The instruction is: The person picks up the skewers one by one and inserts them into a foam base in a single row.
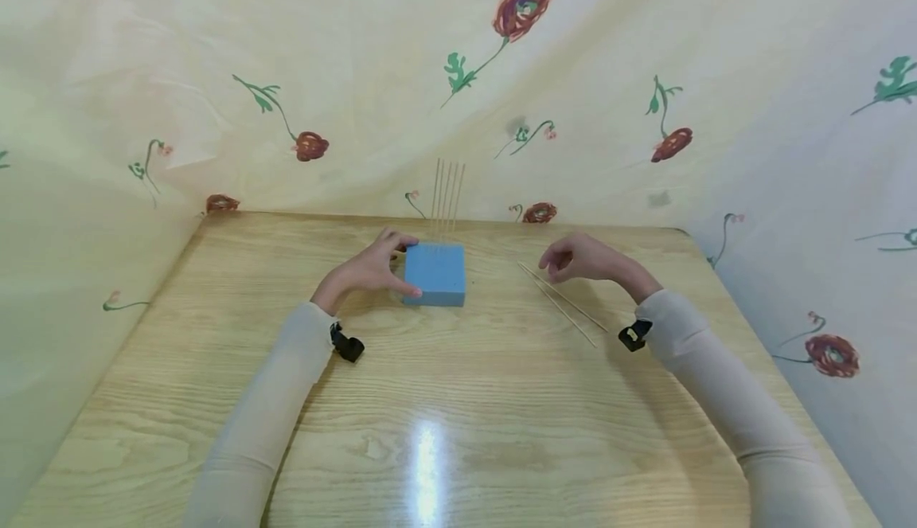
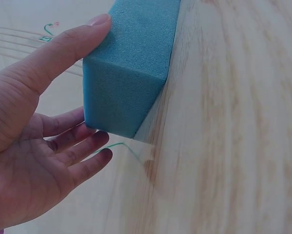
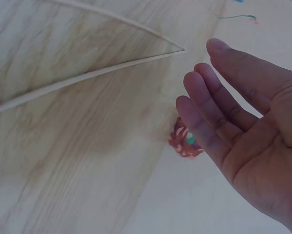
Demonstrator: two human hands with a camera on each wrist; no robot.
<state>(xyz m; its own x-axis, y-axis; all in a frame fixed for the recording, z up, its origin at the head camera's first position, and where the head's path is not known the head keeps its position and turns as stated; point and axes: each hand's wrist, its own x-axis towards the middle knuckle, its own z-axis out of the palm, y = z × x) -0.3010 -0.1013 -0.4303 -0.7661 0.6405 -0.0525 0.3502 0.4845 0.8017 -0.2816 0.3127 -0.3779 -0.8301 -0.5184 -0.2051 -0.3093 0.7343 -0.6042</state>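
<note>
A blue foam block (image 1: 435, 271) sits on the table, with several thin wooden sticks (image 1: 447, 193) standing upright in its back part. My left hand (image 1: 365, 267) holds the block at its left side. In the left wrist view the thumb presses the block's front face, while the fingers (image 2: 77, 155) reach to its back edge. To the right, my right hand (image 1: 583, 259) hovers by two loose wooden sticks (image 1: 573, 303) that lie crossing near their far ends. In the right wrist view its fingers are loosely bent with nothing between them, apart from the sticks (image 3: 87, 75).
The wood-grain table (image 1: 458, 385) stretches toward me, with a light glare near its front. A flowered cloth (image 1: 387, 50) hangs along the back and both sides. Each wrist carries a black strap-on camera (image 1: 348, 345).
</note>
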